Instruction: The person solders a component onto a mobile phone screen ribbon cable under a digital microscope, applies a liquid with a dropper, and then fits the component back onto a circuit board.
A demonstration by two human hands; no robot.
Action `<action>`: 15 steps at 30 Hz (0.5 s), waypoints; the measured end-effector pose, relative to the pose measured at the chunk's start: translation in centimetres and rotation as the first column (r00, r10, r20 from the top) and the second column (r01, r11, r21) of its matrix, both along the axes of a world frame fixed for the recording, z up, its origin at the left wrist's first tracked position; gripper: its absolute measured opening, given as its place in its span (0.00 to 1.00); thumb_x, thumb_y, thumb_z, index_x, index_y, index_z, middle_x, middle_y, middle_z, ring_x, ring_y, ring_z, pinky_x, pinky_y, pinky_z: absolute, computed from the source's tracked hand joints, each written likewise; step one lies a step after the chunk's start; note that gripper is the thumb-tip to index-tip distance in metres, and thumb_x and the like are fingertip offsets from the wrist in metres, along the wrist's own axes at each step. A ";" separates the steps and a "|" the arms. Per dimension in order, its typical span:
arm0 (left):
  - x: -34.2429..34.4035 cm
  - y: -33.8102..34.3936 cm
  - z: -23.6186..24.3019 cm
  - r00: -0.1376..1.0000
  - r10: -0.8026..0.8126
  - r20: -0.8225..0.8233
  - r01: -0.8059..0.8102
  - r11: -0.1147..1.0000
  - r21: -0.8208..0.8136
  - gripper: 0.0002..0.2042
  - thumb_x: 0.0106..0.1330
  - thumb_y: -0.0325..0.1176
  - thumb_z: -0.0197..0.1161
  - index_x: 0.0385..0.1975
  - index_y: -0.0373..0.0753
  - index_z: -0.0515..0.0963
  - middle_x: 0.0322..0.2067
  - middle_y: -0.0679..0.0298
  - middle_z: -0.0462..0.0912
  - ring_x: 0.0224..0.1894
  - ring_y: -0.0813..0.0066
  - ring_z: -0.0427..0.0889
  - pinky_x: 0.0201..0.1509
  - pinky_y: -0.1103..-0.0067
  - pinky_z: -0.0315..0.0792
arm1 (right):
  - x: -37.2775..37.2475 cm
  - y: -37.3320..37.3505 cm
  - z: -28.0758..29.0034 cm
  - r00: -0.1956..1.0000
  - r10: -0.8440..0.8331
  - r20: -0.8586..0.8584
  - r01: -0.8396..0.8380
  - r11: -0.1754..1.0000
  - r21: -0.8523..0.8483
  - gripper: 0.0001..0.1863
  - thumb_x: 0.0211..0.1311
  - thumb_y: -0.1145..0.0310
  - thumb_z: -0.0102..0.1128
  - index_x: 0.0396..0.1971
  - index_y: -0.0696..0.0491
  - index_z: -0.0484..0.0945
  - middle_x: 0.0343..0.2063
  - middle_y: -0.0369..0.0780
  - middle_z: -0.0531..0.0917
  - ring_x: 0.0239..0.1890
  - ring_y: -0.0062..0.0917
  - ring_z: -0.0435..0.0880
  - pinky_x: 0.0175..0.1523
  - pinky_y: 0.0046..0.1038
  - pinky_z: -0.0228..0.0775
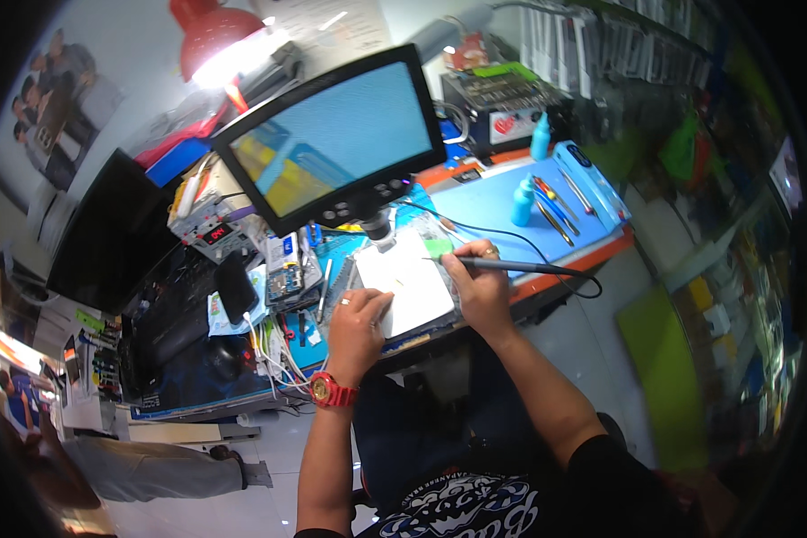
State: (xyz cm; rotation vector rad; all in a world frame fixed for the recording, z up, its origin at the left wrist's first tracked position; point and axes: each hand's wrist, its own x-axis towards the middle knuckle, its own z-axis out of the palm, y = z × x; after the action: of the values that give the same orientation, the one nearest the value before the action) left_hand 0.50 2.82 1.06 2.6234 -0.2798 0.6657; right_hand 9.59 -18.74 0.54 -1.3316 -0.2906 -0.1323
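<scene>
We see lg. white lettering w/ a graphic on the blk T-shirt, red lit digits on the grey bench unit, & a red heart sign on the dk box's white panel. Writing on the wall sheet is too sm. & blurred for us to read.

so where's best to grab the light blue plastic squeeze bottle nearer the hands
Probably around the wide body of the light blue plastic squeeze bottle, below its narrow nozzle, coming from its left. It appears to stand upright, with bare blue mat on that side, while slender multicoloured tools lie close on its right. The right hand, though nearer, grips a dark, pen-shaped tool.
</scene>
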 end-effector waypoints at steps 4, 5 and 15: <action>-0.2 -0.1 -0.4 0.999 0.037 0.006 -0.036 0.999 -0.038 0.18 0.58 0.13 0.64 0.46 0.38 0.88 0.44 0.58 0.89 0.50 0.53 0.85 0.56 0.63 0.78 | -0.1 -1.7 2.2 0.963 -0.130 0.236 0.185 0.956 -0.228 0.11 0.71 0.68 0.73 0.43 0.58 0.83 0.29 0.37 0.84 0.32 0.17 0.80 0.41 0.25 0.74; -0.2 0.1 -0.5 0.999 0.036 0.021 -0.035 0.999 -0.029 0.17 0.59 0.13 0.64 0.45 0.38 0.87 0.44 0.58 0.89 0.49 0.53 0.86 0.55 0.63 0.79 | 0.2 -1.8 2.5 0.956 -0.164 0.243 0.221 0.948 -0.230 0.10 0.70 0.68 0.71 0.43 0.59 0.83 0.32 0.41 0.86 0.35 0.26 0.84 0.43 0.29 0.77; 0.0 -0.1 -0.6 0.998 -0.023 0.051 0.025 0.999 -0.047 0.10 0.65 0.14 0.63 0.41 0.34 0.86 0.44 0.56 0.89 0.49 0.53 0.85 0.57 0.64 0.76 | 10.5 2.1 0.3 0.929 -0.314 0.195 0.328 0.944 -0.043 0.09 0.72 0.70 0.66 0.37 0.59 0.76 0.26 0.46 0.85 0.29 0.36 0.88 0.37 0.37 0.79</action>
State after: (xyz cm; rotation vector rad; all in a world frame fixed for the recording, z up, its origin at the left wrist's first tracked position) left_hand 0.49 2.73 0.46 2.5566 -0.3062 0.7218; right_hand 20.13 -16.66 0.83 -1.4371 -0.2336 -0.5289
